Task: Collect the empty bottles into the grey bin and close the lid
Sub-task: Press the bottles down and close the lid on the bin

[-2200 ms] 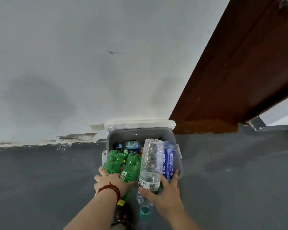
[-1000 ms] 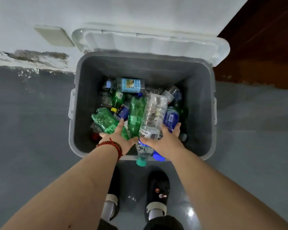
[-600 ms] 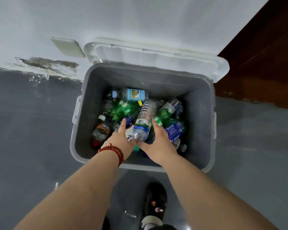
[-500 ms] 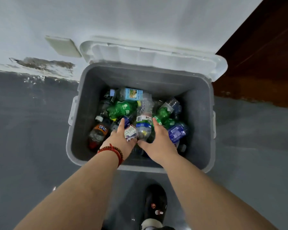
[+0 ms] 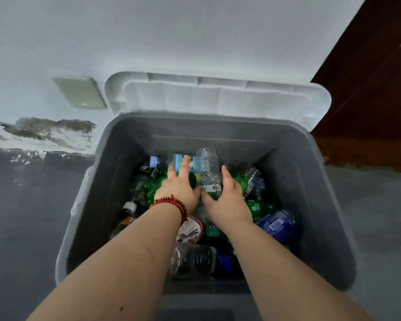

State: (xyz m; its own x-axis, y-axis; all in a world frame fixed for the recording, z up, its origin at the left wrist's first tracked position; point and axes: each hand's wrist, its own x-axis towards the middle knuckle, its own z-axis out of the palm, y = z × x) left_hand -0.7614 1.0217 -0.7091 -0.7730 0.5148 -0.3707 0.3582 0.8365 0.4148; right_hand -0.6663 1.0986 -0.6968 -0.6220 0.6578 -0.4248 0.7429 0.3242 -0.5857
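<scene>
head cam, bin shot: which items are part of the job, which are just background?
Job:
- grey bin, open
- white lid, up against the wall
- clear bottle between both hands
- bottle pile in the bin
- left hand, right hand, both open

Background:
- wall plate
- wooden door
- grey floor

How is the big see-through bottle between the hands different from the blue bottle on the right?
The clear bottle is colourless; the blue bottle is tinted deep blue. The clear bottle lies between both hands in the middle; the blue bottle lies untouched near the bin's right wall. Both lie inside the grey bin.
</scene>
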